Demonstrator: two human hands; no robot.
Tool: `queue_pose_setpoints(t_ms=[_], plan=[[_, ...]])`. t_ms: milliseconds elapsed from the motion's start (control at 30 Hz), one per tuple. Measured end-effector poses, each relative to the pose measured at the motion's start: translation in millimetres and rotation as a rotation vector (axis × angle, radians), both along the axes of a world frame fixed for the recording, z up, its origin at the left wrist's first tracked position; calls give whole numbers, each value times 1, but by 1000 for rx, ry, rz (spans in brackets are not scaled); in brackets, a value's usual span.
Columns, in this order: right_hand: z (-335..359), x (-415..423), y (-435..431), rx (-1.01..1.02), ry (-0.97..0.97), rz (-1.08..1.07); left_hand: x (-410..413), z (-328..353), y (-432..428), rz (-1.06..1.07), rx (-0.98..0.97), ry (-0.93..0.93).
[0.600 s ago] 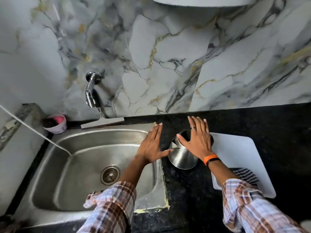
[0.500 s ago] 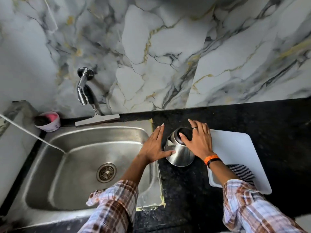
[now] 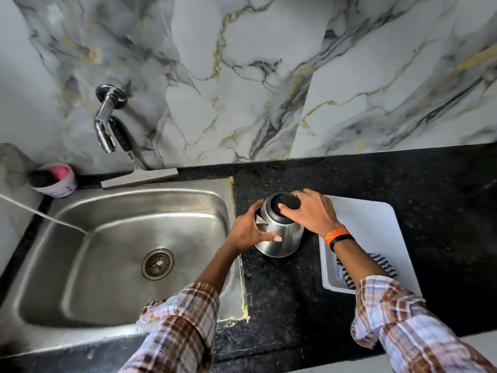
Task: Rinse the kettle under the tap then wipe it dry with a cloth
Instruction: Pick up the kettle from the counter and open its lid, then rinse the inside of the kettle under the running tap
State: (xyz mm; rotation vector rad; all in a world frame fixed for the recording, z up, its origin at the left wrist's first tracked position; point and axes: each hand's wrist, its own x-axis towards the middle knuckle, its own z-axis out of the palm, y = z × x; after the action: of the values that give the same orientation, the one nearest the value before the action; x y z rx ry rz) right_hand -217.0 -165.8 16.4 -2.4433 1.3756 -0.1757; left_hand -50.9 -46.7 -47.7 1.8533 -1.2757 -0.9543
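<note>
Two hands on steel kettle (image 3: 279, 232), standing on black counter (image 3: 282, 292) between sink (image 3: 113, 254) and white tray (image 3: 376, 224). Head view: my left hand (image 3: 248, 230) wraps kettle's side, thumb across body; right hand (image 3: 312, 211) curled over black lid, fingers gripping. Striped cloth (image 3: 376, 262) lies in tray under right forearm. Tap (image 3: 106, 122) on marble wall, well apart. I read no brand or writing anywhere.

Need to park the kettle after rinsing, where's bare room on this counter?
Bare black counter between sink and white tray, nearer you than the kettle; more right of the tray. The tray's near end holds a striped cloth.
</note>
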Motion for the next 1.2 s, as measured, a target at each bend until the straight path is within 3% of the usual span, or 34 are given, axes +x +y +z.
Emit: queue_pose_setpoints(t_ms=[467, 700, 867, 1200], plan=[[6, 33, 25, 12, -73, 121, 39, 4, 53, 19, -90, 124], [19, 91, 66, 75, -310, 226, 97, 17, 112, 152, -139, 107], [30, 142, 102, 242, -425, 269, 154, 33, 149, 157, -144, 142], [35, 240, 127, 384, -629, 180, 255, 46, 177, 136, -105, 69]])
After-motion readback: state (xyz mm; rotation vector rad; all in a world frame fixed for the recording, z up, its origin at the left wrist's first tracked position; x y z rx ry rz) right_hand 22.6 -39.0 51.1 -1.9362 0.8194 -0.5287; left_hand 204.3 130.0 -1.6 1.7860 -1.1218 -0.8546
